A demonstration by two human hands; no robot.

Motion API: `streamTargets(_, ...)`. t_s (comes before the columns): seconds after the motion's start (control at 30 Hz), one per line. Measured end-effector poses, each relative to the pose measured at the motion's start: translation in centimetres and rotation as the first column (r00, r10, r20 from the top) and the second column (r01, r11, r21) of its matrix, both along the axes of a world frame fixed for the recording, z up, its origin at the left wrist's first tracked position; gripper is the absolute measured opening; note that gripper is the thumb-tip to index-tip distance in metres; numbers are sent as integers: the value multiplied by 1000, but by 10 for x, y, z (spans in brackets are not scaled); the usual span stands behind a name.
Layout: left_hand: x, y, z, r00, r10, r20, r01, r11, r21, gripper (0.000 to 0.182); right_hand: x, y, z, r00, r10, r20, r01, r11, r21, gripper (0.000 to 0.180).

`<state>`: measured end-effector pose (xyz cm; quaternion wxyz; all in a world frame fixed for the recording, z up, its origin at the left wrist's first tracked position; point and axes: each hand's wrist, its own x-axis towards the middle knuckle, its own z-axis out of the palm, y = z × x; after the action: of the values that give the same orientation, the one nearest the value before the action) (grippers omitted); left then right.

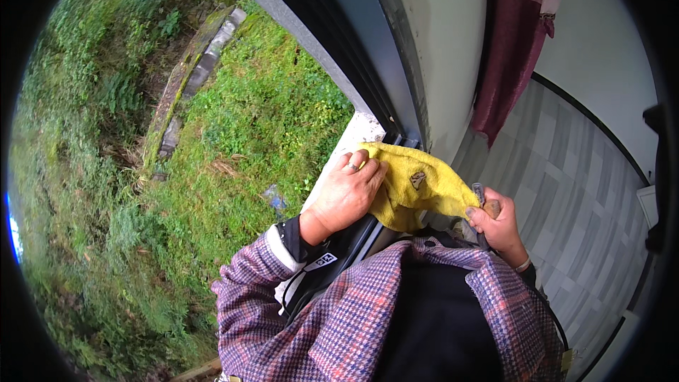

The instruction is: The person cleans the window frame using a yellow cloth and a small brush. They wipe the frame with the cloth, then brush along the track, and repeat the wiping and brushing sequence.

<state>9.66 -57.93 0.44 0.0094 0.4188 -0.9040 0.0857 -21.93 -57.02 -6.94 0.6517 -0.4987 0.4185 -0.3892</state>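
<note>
A yellow terry cloth with a small brown printed patch is stretched between my two hands over the window track. My left hand, wearing a ring, grips the cloth's left end above the white outer sill. At the cloth's right corner, my right hand pinches the fabric between thumb and fingers. The same hand also holds a tool with a rounded brown end and a clear, narrow piece; its kind cannot be made out. The cloth hides part of the track.
A dark window frame rises ahead. Beyond the opening on the left, a green slope drops away below. A maroon curtain hangs on the right above a grey patterned floor. Below my left wrist lies a dark frame section with a white label.
</note>
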Motion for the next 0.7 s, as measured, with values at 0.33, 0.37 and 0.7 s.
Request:
streamTargets(0.33,-3,7,8,977,101,187,-105,994,9,45,0,-2,2,998,38,-40,-38,999,11,15)
streamTargets(0.37,-3,3,8,970,100,220,-109,994,27,45,0,-2,2,998,25,-66,-26,1000,-12,16)
streamTargets(0.7,-8,-22,2,978,208,16,-209,976,67,41,9,-7,7,997,70,-33,-69,997,31,15)
